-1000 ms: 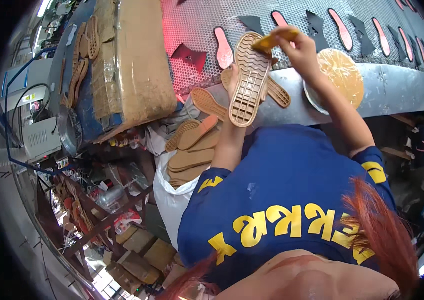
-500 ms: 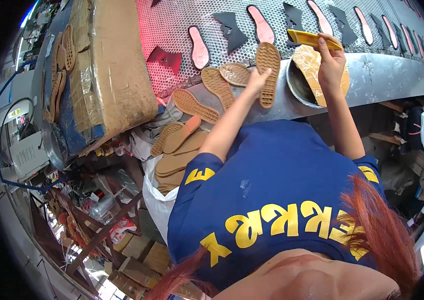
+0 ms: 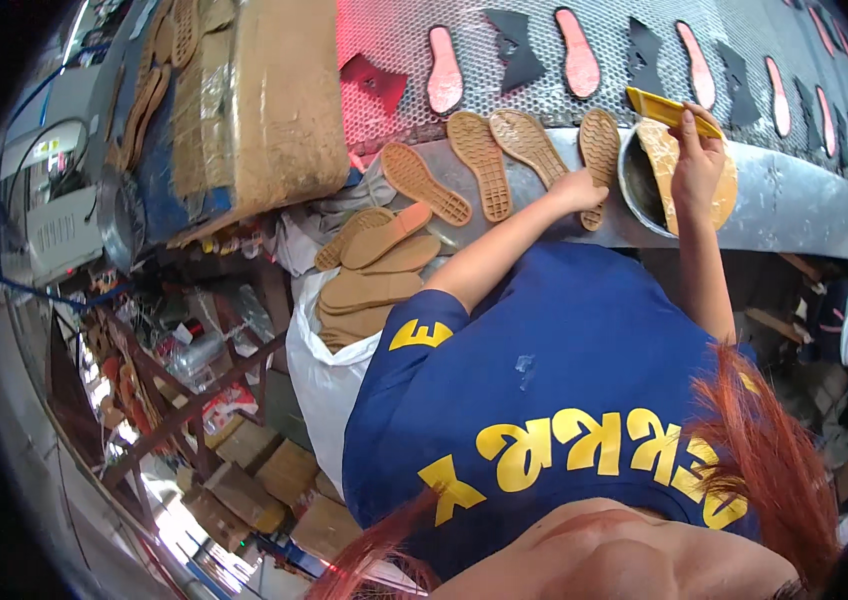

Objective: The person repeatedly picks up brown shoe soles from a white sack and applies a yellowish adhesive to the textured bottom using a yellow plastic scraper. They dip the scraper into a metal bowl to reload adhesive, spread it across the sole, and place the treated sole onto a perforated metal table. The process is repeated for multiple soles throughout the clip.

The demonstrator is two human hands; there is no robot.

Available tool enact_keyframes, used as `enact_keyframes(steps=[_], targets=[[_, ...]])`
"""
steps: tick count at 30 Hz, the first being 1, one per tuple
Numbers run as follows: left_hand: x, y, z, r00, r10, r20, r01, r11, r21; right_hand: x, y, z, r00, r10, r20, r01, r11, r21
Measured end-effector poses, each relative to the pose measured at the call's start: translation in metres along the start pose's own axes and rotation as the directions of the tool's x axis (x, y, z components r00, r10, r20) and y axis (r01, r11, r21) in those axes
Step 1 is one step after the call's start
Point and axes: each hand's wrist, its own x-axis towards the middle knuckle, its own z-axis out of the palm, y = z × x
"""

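My left hand (image 3: 580, 190) is closed on the lower end of a tan shoe sole (image 3: 599, 140), tread side up, at the metal ledge. To its left, several more soles lie along the ledge, among them a ribbed sole (image 3: 481, 160) and a shinier sole (image 3: 527, 143). My right hand (image 3: 698, 165) pinches a flat yellow tool (image 3: 659, 104) whose kind I cannot make out. Below it sits a round metal bowl (image 3: 634, 180), partly covered by a tan board (image 3: 719, 190) smeared with dried residue.
Pink insoles (image 3: 578, 55) and black cut pieces (image 3: 514, 50) lie on a perforated metal surface behind the ledge. A taped cardboard box (image 3: 284, 110) stands at the left. A white bag (image 3: 314, 400) beside me holds stacked soles (image 3: 369, 290).
My left hand has lowered the sole toward me, onto or close above the ledge. The view has shifted, so the surroundings sit further right. My right hand still holds the yellow tool.
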Motion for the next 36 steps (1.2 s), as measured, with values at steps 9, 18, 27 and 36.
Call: enact_keyframes(steps=[9,18,27,36], targets=[[-0.127,-0.031,-0.111,0.830,-0.292,-0.476,0.165,0.943,-0.290,0.007,0.009,-0.038,0.999,0.026,-0.032,-0.028,0.998,-0.050],[-0.184,-0.206,-0.117,0.478,-0.689,-0.545,0.766,0.631,-0.126,0.009,0.100,-0.198,0.942,0.057,-0.331,-0.170,0.931,-0.324],[-0.185,-0.222,-0.091,0.540,-0.706,-0.458,0.699,0.679,-0.223,0.024,0.040,-0.115,0.994,-0.004,-0.110,-0.044,0.902,-0.430],[-0.165,-0.224,-0.075,0.387,-0.683,-0.620,0.785,0.597,-0.168,0.067,0.035,-0.087,0.998,0.002,0.065,0.006,0.992,-0.124]])
